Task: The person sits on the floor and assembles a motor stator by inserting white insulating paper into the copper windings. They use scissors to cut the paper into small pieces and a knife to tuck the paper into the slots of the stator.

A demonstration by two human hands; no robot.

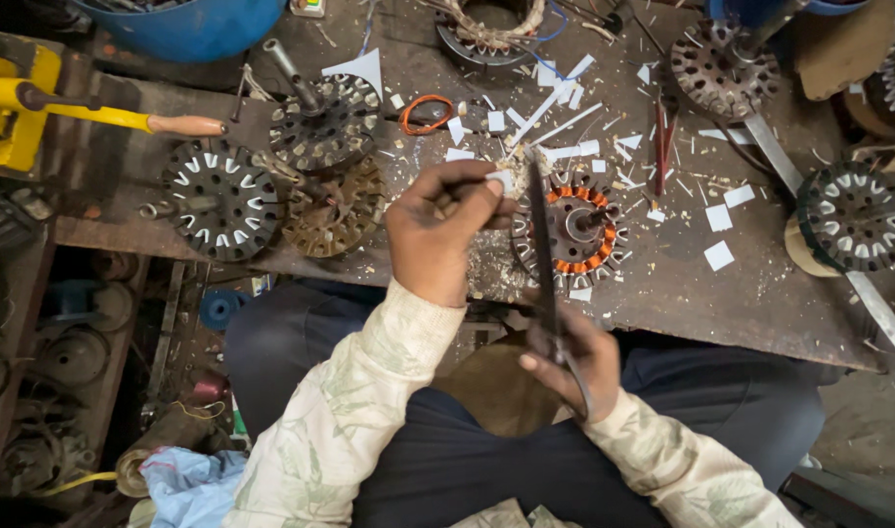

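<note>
The left hand [437,235] is raised over the bench [760,303], its fingers pinched together on a small white paper slip [503,180]. The right hand [574,364] sits lower, close to the person's lap, with its fingers closed through the handles of a pair of scissors [542,244]; the long dark blades point up and away, reaching the slip held by the left hand. Directly beneath the blades, near the front edge of the bench, lies a round motor core [574,233] with orange lining in its slots. More white paper scraps [718,256] are scattered across the bench around and behind it. To the left sit three other slotted cores, one with white liners [220,200], a rusty brown one [338,210] touching it, and a dark one [325,122] behind on a shaft. An orange wire loop [426,112] lies behind the hands. A yellow tool with a wooden handle [95,112] rests at the far left, and a blue tub [198,24] stands at the top edge.
</note>
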